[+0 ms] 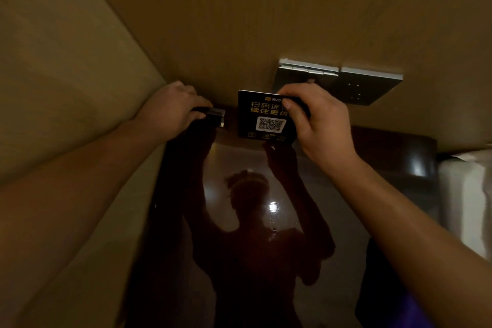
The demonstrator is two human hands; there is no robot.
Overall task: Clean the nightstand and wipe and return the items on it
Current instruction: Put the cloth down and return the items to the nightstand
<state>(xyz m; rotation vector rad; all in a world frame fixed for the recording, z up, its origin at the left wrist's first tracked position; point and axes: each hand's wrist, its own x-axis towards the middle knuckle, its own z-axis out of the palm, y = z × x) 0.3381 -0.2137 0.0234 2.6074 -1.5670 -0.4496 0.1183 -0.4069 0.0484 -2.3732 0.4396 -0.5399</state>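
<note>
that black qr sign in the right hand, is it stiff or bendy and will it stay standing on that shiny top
The sign looks stiff: it stays flat though the right hand pinches only its upper corner. Thin and upright, it probably tips easily. The glossy nightstand may let it slide.

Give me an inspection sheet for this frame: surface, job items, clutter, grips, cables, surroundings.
Surface: glossy dark nightstand top, reflecting the person and a ceiling light.
Job's things: black rectangular sign card with yellow text and white QR code, held upright at the back edge; small dark object with a silver metal end, type unclear.
Clutter: nothing seen.
Grips: right hand pinches the card's top right corner; left hand holds the dark object.
Cables: nothing seen.
Surroundings: tan wood-grain wall panel with grey metal switch and socket plates; padded beige headboard on the left; white fabric on the right. Lighting dim.
</note>
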